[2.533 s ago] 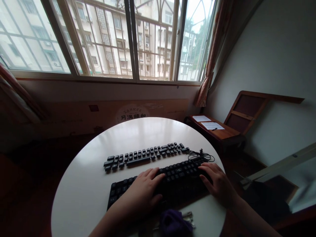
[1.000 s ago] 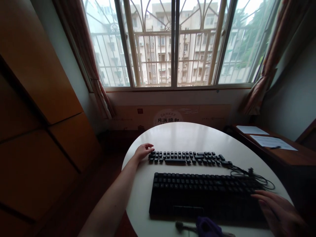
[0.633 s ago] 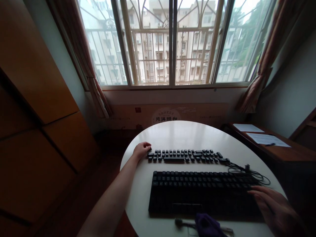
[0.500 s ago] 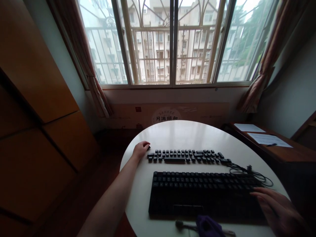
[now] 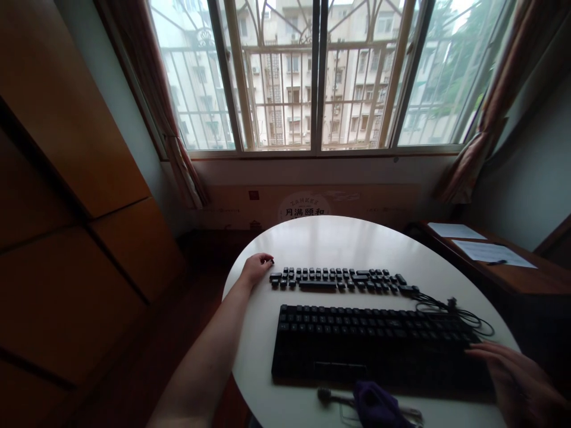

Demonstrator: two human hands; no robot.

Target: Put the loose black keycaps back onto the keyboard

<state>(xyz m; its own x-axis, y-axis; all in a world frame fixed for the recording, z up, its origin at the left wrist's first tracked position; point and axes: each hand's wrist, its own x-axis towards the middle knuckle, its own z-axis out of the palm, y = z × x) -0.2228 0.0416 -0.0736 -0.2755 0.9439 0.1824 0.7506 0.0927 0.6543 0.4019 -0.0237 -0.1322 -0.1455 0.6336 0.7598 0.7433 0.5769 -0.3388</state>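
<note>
My left hand (image 5: 257, 266) is at the table's left side, thumb and fingers pinched on a small dark keycap (image 5: 271, 261). Just right of it, black keycaps (image 5: 317, 286) lie in rows on the white round table (image 5: 330, 241). Nearer to me is a black keyboard (image 5: 321, 342); keys show along its far part, while its near part looks dark and bare. At the keyboard's right end is my right hand (image 5: 513, 371), fingers stretched out and holding nothing I can see. Whether it touches the keyboard is hard to tell.
A coiled black cable (image 5: 455, 312) lies beyond the keyboard's right end. On the near edge are a dark-bristled brush (image 5: 325, 395), a purple cloth (image 5: 377, 404) and a metal tool (image 5: 411, 414). Papers (image 5: 493, 254) and a pen lie on a brown side table (image 5: 517, 279).
The view has shifted slightly, moving the scene a little right. My right hand has slid a bit right and toward me along the keyboard's end. My left hand stays beside the keycap rows.
</note>
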